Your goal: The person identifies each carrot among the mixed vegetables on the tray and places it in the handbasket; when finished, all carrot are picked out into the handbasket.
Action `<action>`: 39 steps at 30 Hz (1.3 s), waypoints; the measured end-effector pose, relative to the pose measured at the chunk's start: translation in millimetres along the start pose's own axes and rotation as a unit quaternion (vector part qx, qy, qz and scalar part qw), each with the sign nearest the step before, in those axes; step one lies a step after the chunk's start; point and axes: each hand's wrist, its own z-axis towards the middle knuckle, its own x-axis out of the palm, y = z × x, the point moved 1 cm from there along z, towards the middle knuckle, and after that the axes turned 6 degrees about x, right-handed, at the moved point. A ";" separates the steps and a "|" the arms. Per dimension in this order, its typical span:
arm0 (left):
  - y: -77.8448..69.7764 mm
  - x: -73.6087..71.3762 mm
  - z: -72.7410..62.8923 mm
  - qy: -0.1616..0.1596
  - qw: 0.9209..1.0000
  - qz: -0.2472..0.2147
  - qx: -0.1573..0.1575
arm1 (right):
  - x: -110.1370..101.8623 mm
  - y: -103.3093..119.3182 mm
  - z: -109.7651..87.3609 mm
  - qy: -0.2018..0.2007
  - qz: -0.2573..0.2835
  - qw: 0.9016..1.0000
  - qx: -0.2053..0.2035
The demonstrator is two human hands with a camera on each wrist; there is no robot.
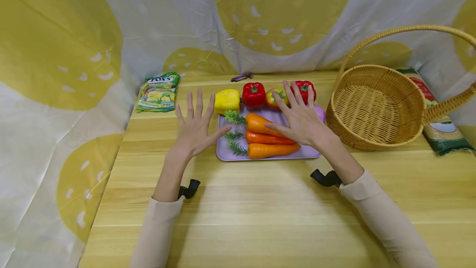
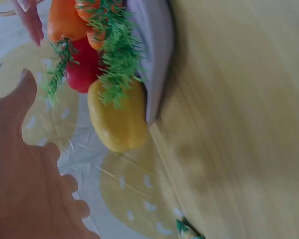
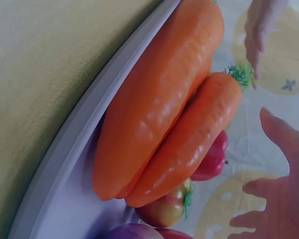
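Observation:
My left hand (image 1: 194,133) is spread with straight fingers, left of a lilac tray (image 1: 223,152), and holds nothing. Fingers also spread, my right hand (image 1: 300,123) hovers over the tray's right part, hiding some of what lies there. Three orange carrots (image 1: 273,151) with green tops lie side by side on the tray. Behind them are a yellow bell pepper (image 1: 227,101), a red bell pepper (image 1: 254,95), a red-yellow one (image 1: 273,99) partly hidden, and another red pepper (image 1: 305,90). A purple round vegetable (image 1: 320,113) shows beside the right hand. The right wrist view shows the carrots (image 3: 149,114) close up.
A wicker basket (image 1: 375,139) with a tall handle stands to the right. Behind it lies a green-and-red packaged bag (image 1: 442,131). A green snack bag (image 1: 158,93) lies at the back left, and a purple-wrapped candy (image 1: 242,77) by the rear edge near the patterned cloth.

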 end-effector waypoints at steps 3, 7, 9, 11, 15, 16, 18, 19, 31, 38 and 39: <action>7.9 3.1 -8.4 0.031 0.999 -0.022 -0.002 | -0.3 1.0 -0.4 0.009 0.013 1.000 -0.003; 13.9 9.2 -16.8 0.086 0.995 -0.056 -0.016 | 0.0 2.9 -0.6 0.024 0.024 0.999 -0.007; 15.6 12.7 -19.1 0.114 0.991 -0.069 -0.024 | 0.5 4.5 -0.9 0.030 0.025 0.999 -0.011; 15.8 15.8 -19.8 0.137 0.987 -0.079 -0.030 | 0.8 6.2 -2.0 0.035 0.028 0.999 -0.015; 15.0 20.3 -18.3 0.169 0.980 -0.105 -0.032 | 0.9 10.2 -5.2 0.042 0.035 0.998 -0.027; 14.8 21.2 -17.5 0.175 0.978 -0.110 -0.032 | 1.0 11.1 -5.8 0.042 0.037 0.998 -0.030; 14.6 23.1 -15.8 0.187 0.975 -0.119 -0.032 | 0.9 12.5 -6.9 0.041 0.041 0.998 -0.036; 14.7 23.7 -15.0 0.192 0.973 -0.123 -0.032 | 0.7 13.1 -7.3 0.041 0.044 0.997 -0.038; 35.6 50.5 -2.2 0.223 0.967 -0.120 -0.035 | 2.8 9.0 -13.2 0.050 0.107 0.990 -0.076; 42.3 55.0 0.0 0.222 0.967 -0.118 -0.031 | 8.0 7.2 -10.3 0.063 0.195 0.973 -0.106; 42.4 54.7 -0.2 0.221 0.967 -0.119 -0.030 | 9.2 7.1 -9.7 0.062 0.207 0.970 -0.109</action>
